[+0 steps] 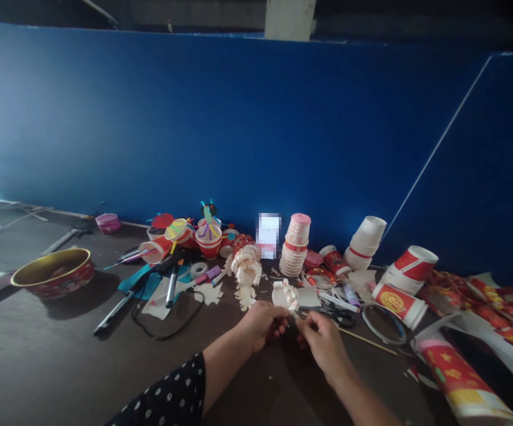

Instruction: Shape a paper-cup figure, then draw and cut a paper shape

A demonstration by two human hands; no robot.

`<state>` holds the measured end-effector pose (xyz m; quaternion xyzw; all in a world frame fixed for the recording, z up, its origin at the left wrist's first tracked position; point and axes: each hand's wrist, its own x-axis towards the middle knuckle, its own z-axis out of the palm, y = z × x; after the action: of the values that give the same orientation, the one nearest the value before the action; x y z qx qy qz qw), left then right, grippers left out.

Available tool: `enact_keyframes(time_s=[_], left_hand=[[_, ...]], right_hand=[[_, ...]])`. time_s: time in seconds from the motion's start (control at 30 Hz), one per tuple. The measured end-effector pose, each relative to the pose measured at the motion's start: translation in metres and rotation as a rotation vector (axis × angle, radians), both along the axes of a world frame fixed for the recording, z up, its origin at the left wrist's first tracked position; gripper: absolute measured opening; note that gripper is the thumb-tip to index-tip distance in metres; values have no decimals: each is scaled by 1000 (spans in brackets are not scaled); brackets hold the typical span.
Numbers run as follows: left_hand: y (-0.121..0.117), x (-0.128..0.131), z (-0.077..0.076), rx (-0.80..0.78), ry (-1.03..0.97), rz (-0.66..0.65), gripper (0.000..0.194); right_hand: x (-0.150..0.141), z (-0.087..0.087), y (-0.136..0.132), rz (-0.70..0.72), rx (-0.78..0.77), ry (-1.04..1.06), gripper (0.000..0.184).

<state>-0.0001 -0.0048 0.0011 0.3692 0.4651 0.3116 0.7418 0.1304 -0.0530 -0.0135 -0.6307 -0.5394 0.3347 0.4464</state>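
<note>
1. While a wide, smooth blue panel [238,130] stands at the back, a flat, dark brown table [83,373] stretches before it.
2. On the table's left side rests a round red bowl with golden rim [67,285].
3. Beyond the hands rises a stack of white paper cups with red print [294,261].
4. The bare left hand [263,325] pinches a small, cream-white paper piece with curled strips [285,294].
5. The bare right hand [320,338] brings thumb and forefinger together beside it; whether they grip it, I cannot tell.
6. This piece is located just before the cups.
</note>
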Motion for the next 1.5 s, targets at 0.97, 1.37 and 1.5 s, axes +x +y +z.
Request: enact_keyframes(time_s=[0.97,1.37,1.5], left_hand=[[0,1,-1,26,7,-37,19],[2,0,-5,33,-22,-29,16],[2,0,-4,37,-22,-29,16]], right_hand=[[-1,-1,1,-63,55,54,38],[-1,-1,3,3,-16,205,28],[-2,0,0,-4,-50,207,30]])
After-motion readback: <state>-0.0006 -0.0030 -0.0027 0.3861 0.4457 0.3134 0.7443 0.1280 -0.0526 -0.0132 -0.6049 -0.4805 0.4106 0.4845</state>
